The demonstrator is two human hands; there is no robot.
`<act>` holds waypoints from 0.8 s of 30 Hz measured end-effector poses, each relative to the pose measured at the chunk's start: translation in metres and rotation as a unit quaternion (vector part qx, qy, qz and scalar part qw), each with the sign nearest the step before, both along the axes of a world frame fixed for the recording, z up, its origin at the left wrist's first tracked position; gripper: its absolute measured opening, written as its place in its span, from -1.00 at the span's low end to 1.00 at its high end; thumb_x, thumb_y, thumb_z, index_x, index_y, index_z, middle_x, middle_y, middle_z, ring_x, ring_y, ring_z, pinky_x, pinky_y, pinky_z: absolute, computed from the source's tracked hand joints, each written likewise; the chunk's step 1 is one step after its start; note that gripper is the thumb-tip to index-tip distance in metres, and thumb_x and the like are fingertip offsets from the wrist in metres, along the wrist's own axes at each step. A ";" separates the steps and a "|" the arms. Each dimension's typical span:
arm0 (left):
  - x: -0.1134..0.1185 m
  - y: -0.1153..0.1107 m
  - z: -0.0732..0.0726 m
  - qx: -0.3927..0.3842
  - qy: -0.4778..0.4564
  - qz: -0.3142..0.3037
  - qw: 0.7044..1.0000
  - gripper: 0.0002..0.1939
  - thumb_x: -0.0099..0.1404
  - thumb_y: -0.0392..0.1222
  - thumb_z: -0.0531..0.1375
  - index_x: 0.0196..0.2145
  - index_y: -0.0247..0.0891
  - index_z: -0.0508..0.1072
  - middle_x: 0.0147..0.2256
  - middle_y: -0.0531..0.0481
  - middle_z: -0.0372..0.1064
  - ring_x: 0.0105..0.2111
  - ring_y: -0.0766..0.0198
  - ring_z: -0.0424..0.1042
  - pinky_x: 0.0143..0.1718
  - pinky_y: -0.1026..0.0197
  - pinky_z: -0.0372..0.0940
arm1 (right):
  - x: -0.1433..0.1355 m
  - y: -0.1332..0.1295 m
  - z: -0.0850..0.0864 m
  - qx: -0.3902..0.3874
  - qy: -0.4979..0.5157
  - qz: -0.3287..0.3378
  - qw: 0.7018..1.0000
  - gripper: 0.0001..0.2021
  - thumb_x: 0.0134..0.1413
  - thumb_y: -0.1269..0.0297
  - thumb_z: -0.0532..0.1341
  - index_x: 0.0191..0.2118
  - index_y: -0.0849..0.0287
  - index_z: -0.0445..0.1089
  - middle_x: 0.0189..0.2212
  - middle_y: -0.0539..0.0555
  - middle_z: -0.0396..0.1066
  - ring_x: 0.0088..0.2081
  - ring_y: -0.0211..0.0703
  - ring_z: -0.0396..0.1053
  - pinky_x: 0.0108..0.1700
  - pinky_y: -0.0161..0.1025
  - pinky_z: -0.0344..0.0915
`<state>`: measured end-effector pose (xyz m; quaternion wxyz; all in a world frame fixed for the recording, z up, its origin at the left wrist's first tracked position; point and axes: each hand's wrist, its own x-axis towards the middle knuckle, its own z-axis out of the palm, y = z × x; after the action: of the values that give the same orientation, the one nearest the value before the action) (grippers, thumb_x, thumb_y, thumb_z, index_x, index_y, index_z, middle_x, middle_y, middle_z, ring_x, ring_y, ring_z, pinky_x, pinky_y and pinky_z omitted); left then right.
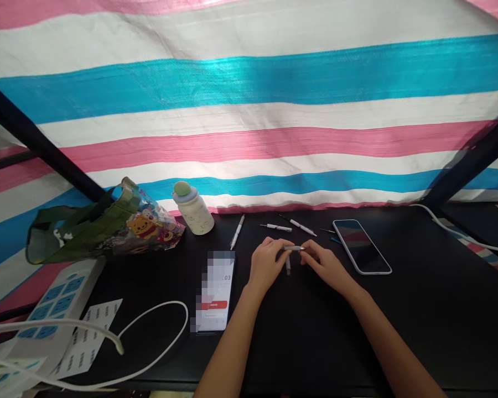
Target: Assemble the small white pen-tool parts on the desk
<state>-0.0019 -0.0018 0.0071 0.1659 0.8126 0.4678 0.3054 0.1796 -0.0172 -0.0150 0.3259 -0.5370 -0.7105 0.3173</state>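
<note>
Left hand's grip [265,263] is drawn into a close pinch, thumb and fingers on the left end of a pale, pen-like piece [291,248]; the right hand's grip [321,263] is pinched as tightly at its other end, beside a shiny tip. That piece lies crosswise between the two hands, over the middle of a black bench [299,337].

From the left, a white power strip [93,272] with blue sockets sits near a printed white sheet [102,318], and a white cable [166,303] loops across. Behind them a green-trimmed bag [145,228] with cartoon figures leans over, and just right of it a cream bottle [196,214] with a green lid stands upright. Next come a lit phone [216,290], partly blurred out, and a white pen [238,232] slanting just beyond it. Below the pinched piece shows a short grey piece [288,266]; whether it touches the bench I cannot tell. Two slim white-and-dark pen parts [302,226] lie beyond the hands. Farther right are a small blue item [336,240], mostly hidden, and a dark-screened phone [362,246] with a white edge, just beside it.
</note>
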 end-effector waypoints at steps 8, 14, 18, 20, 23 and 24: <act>0.000 0.000 -0.003 0.004 0.010 -0.001 1.000 -0.80 0.27 -0.20 0.10 -0.16 -0.05 0.41 -0.33 0.11 0.36 -0.28 0.34 0.33 -0.28 0.32 0.22 | 0.000 0.000 -0.004 -0.022 0.005 0.027 0.999 -0.82 0.11 0.24 0.04 -0.15 0.10 0.19 -0.41 0.01 0.45 -0.35 -0.14 0.42 -0.27 -0.22 0.28; -0.001 0.000 -0.005 -0.008 0.025 0.012 1.000 -0.77 0.25 -0.16 0.11 -0.13 -0.02 0.40 -0.37 0.09 0.27 -0.33 0.35 0.33 -0.30 0.32 0.20 | 0.000 0.001 -0.006 -0.023 -0.001 0.027 0.999 -0.81 0.10 0.26 0.05 -0.13 0.09 0.17 -0.43 0.00 0.44 -0.36 -0.14 0.43 -0.27 -0.22 0.27; 0.000 0.000 -0.005 -0.015 0.027 0.017 0.999 -0.77 0.25 -0.14 0.11 -0.13 0.00 0.40 -0.37 0.09 0.27 -0.33 0.34 0.32 -0.30 0.32 0.20 | 0.000 0.001 -0.006 -0.025 -0.003 0.027 0.999 -0.81 0.10 0.26 0.05 -0.14 0.10 0.17 -0.44 0.00 0.45 -0.37 -0.15 0.42 -0.28 -0.24 0.26; 0.000 0.000 -0.005 -0.015 0.031 0.020 0.999 -0.77 0.24 -0.15 0.11 -0.13 0.00 0.40 -0.36 0.09 0.27 -0.34 0.34 0.32 -0.31 0.32 0.20 | 0.000 0.001 -0.005 -0.027 -0.007 0.026 0.999 -0.81 0.09 0.26 0.06 -0.14 0.10 0.17 -0.44 -0.01 0.45 -0.37 -0.15 0.42 -0.28 -0.24 0.25; -0.001 0.000 -0.005 -0.014 0.033 0.022 0.999 -0.78 0.24 -0.14 0.11 -0.13 0.01 0.40 -0.36 0.09 0.27 -0.34 0.34 0.32 -0.31 0.32 0.20 | 0.000 0.001 -0.006 -0.029 -0.013 0.025 0.999 -0.80 0.09 0.27 0.06 -0.14 0.10 0.16 -0.44 -0.01 0.45 -0.38 -0.16 0.41 -0.28 -0.25 0.25; -0.001 0.000 -0.005 -0.014 0.034 0.021 0.999 -0.78 0.25 -0.14 0.10 -0.13 0.00 0.40 -0.36 0.09 0.27 -0.34 0.34 0.32 -0.32 0.32 0.20 | 0.000 0.001 -0.006 -0.028 -0.015 0.024 0.999 -0.80 0.09 0.27 0.06 -0.14 0.10 0.16 -0.44 -0.01 0.45 -0.38 -0.16 0.41 -0.28 -0.25 0.25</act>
<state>-0.0026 -0.0017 0.0018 0.1548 0.8103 0.4939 0.2748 0.1795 -0.0161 -0.0212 0.2925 -0.5337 -0.7184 0.3368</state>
